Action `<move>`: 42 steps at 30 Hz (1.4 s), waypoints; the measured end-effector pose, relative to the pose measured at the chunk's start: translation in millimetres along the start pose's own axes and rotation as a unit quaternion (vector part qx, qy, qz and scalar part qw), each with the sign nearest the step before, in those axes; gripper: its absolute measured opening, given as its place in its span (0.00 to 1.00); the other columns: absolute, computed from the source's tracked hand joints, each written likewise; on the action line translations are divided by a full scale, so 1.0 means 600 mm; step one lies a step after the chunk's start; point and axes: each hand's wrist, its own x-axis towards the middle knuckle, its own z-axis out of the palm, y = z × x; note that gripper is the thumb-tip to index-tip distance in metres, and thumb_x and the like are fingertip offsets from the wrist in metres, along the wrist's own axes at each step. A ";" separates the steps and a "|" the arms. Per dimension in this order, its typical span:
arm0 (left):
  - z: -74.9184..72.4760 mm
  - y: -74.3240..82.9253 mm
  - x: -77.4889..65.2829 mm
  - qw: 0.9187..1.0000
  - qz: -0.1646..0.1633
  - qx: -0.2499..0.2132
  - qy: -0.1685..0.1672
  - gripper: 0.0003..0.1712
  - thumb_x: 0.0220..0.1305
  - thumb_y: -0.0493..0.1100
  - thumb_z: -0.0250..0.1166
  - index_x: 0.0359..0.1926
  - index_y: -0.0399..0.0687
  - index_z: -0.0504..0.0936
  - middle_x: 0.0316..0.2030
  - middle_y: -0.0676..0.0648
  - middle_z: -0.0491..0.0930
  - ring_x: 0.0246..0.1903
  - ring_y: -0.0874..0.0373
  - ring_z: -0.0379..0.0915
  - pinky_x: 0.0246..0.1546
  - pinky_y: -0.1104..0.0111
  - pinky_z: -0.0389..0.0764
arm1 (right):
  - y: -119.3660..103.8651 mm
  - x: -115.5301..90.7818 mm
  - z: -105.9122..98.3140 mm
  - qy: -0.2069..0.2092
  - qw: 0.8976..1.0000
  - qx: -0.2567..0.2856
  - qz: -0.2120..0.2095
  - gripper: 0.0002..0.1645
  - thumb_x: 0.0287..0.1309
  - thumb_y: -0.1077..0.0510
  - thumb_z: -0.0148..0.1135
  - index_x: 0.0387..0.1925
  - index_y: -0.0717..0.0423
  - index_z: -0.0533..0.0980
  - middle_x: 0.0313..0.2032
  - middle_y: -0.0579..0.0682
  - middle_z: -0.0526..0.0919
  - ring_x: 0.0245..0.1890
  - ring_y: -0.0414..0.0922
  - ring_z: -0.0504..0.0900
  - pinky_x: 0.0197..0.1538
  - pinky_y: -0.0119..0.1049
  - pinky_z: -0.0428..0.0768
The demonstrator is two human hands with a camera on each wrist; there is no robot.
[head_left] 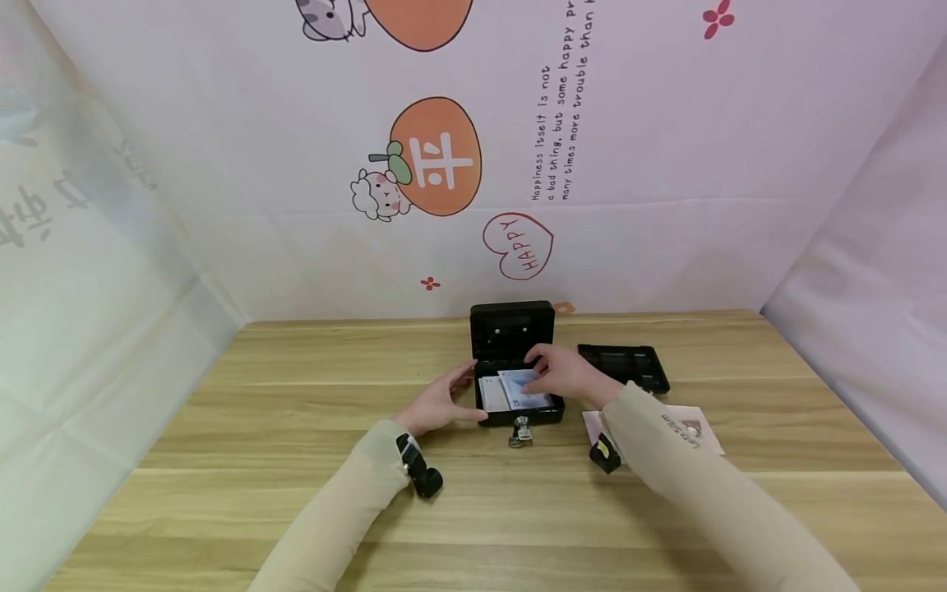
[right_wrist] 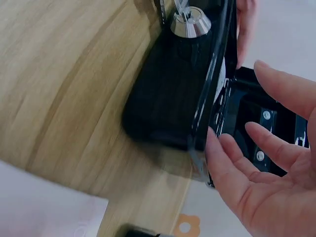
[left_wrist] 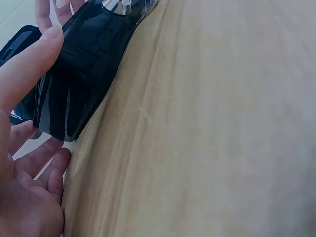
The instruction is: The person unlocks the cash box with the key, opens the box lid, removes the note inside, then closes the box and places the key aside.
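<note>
A black metal cash box (head_left: 543,415) stands on the table with its lid (head_left: 512,329) raised at the back. Inside lie pale blue and white paper notes (head_left: 495,395), like banknotes. My left hand (head_left: 435,406) holds the box's left end, thumb at the front corner and fingers along the side. In the left wrist view, that thumb lies against the box's dark wall (left_wrist: 84,74). Over the notes is my right hand (head_left: 568,375), fingers loosely bent. The right wrist view has its fingertips (right_wrist: 213,144) right at the box rim, thumb well apart from them.
Keys (head_left: 520,433) hang at the front lock (right_wrist: 191,23). A black compartment tray (head_left: 629,366) lies to the right of the box. Beneath and beside my right forearm is a pale printed paper (head_left: 703,423). A printed cloth (head_left: 333,263) rises behind the table.
</note>
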 end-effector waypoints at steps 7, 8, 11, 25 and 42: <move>-0.001 0.000 0.000 1.000 0.000 0.002 -0.003 0.53 0.52 0.45 0.73 0.73 0.52 0.53 0.70 0.46 0.58 0.67 0.48 0.57 0.67 0.55 0.60 | -0.019 0.010 0.021 0.004 0.999 -0.049 0.013 0.30 0.49 0.55 0.71 0.53 0.61 0.72 0.46 0.60 0.79 0.38 0.48 0.77 0.42 0.42 0.78; -0.001 0.000 -0.001 1.000 0.001 0.001 -0.003 0.53 0.52 0.45 0.73 0.73 0.52 0.53 0.70 0.46 0.58 0.67 0.48 0.57 0.67 0.55 0.60 | -0.022 0.010 0.024 0.007 0.998 -0.058 0.011 0.30 0.48 0.55 0.72 0.53 0.60 0.73 0.45 0.60 0.80 0.37 0.48 0.77 0.41 0.42 0.78; -0.001 -0.001 -0.001 1.000 0.004 0.001 -0.002 0.53 0.52 0.45 0.73 0.73 0.52 0.52 0.70 0.46 0.58 0.67 0.48 0.58 0.67 0.55 0.60 | -0.032 0.009 0.032 0.010 0.997 -0.076 0.011 0.30 0.47 0.55 0.72 0.52 0.60 0.73 0.43 0.59 0.79 0.37 0.48 0.76 0.42 0.42 0.77; 0.000 -0.007 0.002 1.000 0.007 0.002 -0.001 0.53 0.51 0.47 0.73 0.73 0.53 0.53 0.70 0.45 0.59 0.66 0.48 0.58 0.66 0.53 0.60 | -0.038 0.012 0.056 0.014 0.994 -0.102 0.025 0.30 0.47 0.55 0.73 0.53 0.56 0.74 0.50 0.59 0.76 0.41 0.49 0.74 0.46 0.45 0.77; 0.000 -0.013 0.004 1.000 0.007 -0.006 0.002 0.53 0.51 0.47 0.74 0.73 0.55 0.53 0.69 0.45 0.59 0.67 0.47 0.58 0.66 0.52 0.60 | -0.020 0.019 0.071 0.059 0.993 -0.099 -0.025 0.21 0.40 0.63 0.75 0.41 0.57 0.79 0.43 0.56 0.79 0.38 0.47 0.74 0.47 0.44 0.76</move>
